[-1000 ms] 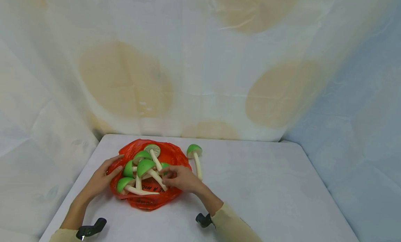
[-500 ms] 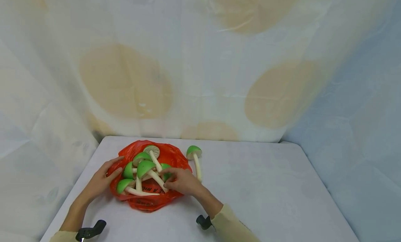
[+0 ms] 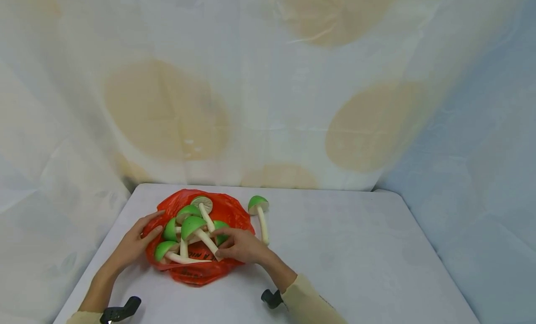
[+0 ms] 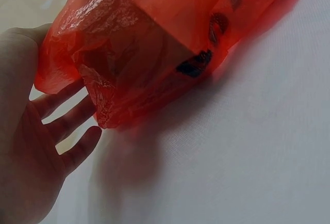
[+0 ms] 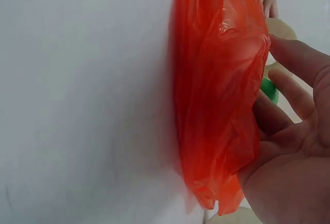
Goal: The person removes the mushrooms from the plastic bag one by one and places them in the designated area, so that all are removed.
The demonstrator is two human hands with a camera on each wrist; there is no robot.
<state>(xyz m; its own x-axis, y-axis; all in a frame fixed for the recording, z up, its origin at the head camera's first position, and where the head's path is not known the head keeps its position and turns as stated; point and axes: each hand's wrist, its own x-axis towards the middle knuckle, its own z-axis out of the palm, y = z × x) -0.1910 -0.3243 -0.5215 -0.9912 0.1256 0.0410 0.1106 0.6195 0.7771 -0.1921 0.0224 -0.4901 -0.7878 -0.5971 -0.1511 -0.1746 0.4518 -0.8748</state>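
A red plastic bag (image 3: 230, 207) with dark print lies wide-mouthed on the table, several green-capped mushrooms (image 3: 191, 225) with long pale stems heaped in it. At its left side my left hand (image 3: 136, 240) touches the bag, thumb and fingers spread along the edge. In the left wrist view, the bag's crumpled edge (image 4: 118, 43) covers some of the fingertips. My right hand (image 3: 243, 246) reaches over the bag's right rim, thumb close to the end of a mushroom stem and index finger near another. The right wrist view shows its thumb and fingers (image 5: 294, 92) apart; the bag hides some fingertips.
One more green-capped mushroom (image 3: 258, 204) lies outside the bag, just right of it, behind my right hand. A white table (image 3: 356, 249) extends to the right, with patterned sheets (image 3: 272, 105) hanging behind and at both sides. Each wrist carries a black camera (image 3: 121, 310).
The right hand has shifted slightly, its fingers lower over the stems. The left hand stays on the bag, and the mushrooms lie as before. The whole view has drifted a little.
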